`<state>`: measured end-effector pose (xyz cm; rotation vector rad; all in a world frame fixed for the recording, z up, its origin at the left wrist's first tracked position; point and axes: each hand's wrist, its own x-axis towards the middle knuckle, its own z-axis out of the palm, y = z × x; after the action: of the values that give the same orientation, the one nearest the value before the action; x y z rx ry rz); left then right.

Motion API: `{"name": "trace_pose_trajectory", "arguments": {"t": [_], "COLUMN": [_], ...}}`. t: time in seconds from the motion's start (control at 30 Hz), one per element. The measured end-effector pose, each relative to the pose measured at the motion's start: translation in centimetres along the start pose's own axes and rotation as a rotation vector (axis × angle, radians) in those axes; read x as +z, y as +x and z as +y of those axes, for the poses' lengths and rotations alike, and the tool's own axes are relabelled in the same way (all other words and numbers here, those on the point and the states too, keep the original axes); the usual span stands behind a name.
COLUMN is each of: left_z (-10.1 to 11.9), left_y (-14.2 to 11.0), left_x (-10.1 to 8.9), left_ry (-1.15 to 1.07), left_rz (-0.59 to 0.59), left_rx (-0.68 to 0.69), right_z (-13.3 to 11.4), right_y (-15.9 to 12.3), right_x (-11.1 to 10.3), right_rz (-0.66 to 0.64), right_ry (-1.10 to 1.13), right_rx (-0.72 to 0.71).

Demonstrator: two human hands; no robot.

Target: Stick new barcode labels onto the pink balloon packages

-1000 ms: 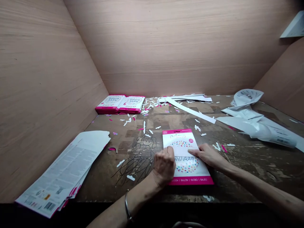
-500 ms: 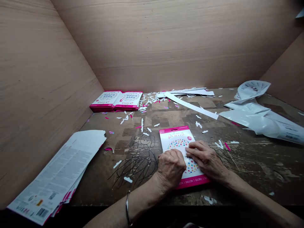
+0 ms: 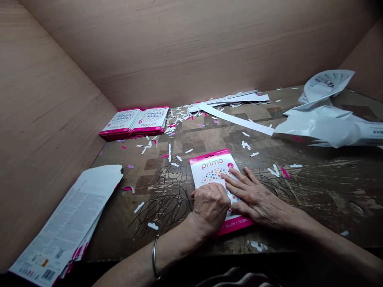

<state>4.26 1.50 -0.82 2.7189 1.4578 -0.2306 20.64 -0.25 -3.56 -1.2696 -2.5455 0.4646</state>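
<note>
Right hand (image 3: 253,199) has moved further onto the packet (image 3: 214,175), open with fingers spread; left hand (image 3: 211,205), curled into a fist, rests on it, contents hidden; packet lies on the worktop (image 3: 323,187)

Your packet (image 3: 213,172) looks like smooth, faintly shiny card. Your bench (image 3: 221,139) is worn, scratched wood, rough in patches; the wall panel (image 3: 167,52), matt grained wood. The crumpled bag (image 3: 324,123) looks like glossy plastic, the long strip (image 3: 236,119) matt paper, your bangle (image 3: 154,255) polished metal.
</note>
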Motion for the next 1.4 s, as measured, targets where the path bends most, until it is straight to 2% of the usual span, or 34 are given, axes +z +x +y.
{"name": "trace_pose_trajectory", "arguments": {"t": [0.13, 0.23, 0.33, 0.47, 0.57, 0.7, 0.8, 0.97, 1.03, 1.13, 1.23, 1.33, 1.4], "left_z": [-0.1, -0.8, -1.8, -2.6, -2.9, -4.1, -4.8, -4.5, -4.4, -4.8, -5.3, -5.2, -4.6], "left_y": [-0.4, -1.8, -3.9, -6.1, -6.6, -6.2, -5.4, -4.2, -4.2, -4.5, -5.0, -5.7, -6.0], "left_x": [0.2, 0.8, 1.5, 2.3, 3.0, 4.3, 4.5, 3.0, 2.4, 1.9, 1.9, 1.9, 1.9], "left_ry": [0.081, -0.018, -0.12, -0.161, -0.247, -0.405, -0.406, -0.401, -0.479, -0.716, -1.07, -1.225, -1.095], "left_rz": [0.041, 0.191, 0.32, 0.317, 0.321, 0.519, 0.66, 0.693, 0.704, 0.696, 0.602, 0.577, 0.675], "left_rx": [0.012, 0.007, 0.078, 0.144, 0.189, 0.254, 0.297, 0.074, -0.095, -0.448, -0.71, -0.786, -0.679], "right_z": [0.1, 0.3, 0.4, 0.5, 0.5, 0.5, 0.5, 0.5, 0.5, 0.6, 0.7, 0.7, 0.7], "right_y": [-0.1, -0.3, -0.4, -0.5, -0.5, -0.5, -0.6, -0.8, -0.8, -0.9, -1.0, -0.9, -0.8], "right_x": [0.3, 0.4, 0.5, 0.6, 0.6, 0.6, 0.6, 0.7, 0.8, 0.9, 1.0, 1.1, 1.1], "right_rz": [-0.014, -0.002, -0.009, -0.025, -0.033, -0.041, -0.042, -0.038, -0.038, -0.031, -0.018, -0.011, -0.012], "right_ry": [-0.028, -0.021, -0.025, -0.044, -0.052, -0.057, -0.081, -0.116, -0.119, -0.119, -0.113, -0.109, -0.108], "right_rx": [0.015, 0.019, 0.011, 0.006, 0.003, 0.001, 0.001, 0.011, 0.011, 0.0, -0.007, -0.007, -0.008]}}
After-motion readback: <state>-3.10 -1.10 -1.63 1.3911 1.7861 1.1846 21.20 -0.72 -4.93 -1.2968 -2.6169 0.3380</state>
